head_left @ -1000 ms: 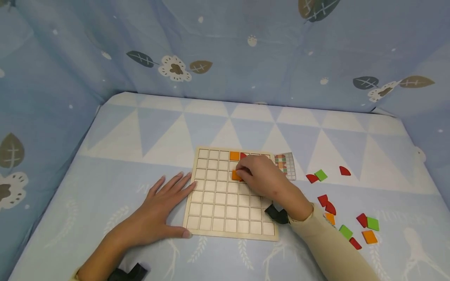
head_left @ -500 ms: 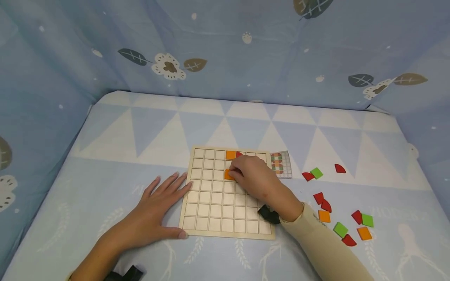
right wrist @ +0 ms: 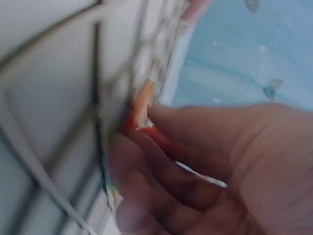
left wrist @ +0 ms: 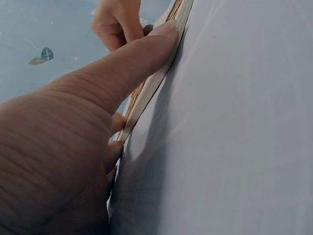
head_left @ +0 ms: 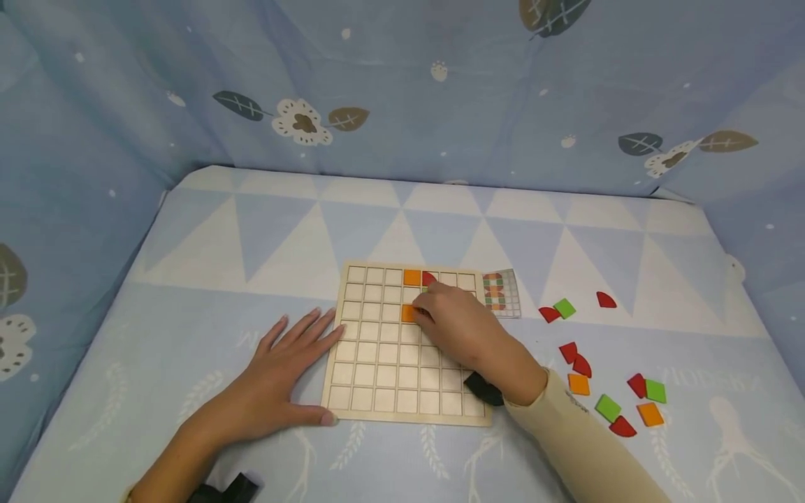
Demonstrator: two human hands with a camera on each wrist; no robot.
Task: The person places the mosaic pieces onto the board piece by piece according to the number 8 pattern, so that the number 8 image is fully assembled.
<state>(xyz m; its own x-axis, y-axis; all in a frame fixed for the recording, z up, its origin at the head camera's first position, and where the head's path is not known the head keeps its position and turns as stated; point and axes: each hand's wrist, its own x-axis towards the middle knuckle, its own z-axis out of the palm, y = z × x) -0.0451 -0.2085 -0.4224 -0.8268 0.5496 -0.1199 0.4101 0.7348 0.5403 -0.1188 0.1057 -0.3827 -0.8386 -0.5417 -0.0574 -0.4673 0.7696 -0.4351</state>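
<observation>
Blue cloth – right hand point(head_left: 462, 325) presses orange square point(head_left: 409, 313).

One wooden grid board point(head_left: 383, 377), one pattern card point(head_left: 503, 293). On the board: two orange squares point(head_left: 411, 277), one red piece point(head_left: 428, 279). Loose beside it: six red pieces point(head_left: 606, 300), three green squares point(head_left: 564, 308), two orange squares point(head_left: 578, 384).

Fabric-draped recording booth: leaf-print blue cloth walls point(head_left: 402, 91)

surface: blue triangle-print mat point(head_left: 251, 230) | on it: wooden grid board point(head_left: 377, 377), pattern card point(head_left: 503, 293), loose coloured tiles point(head_left: 607, 407)
</observation>
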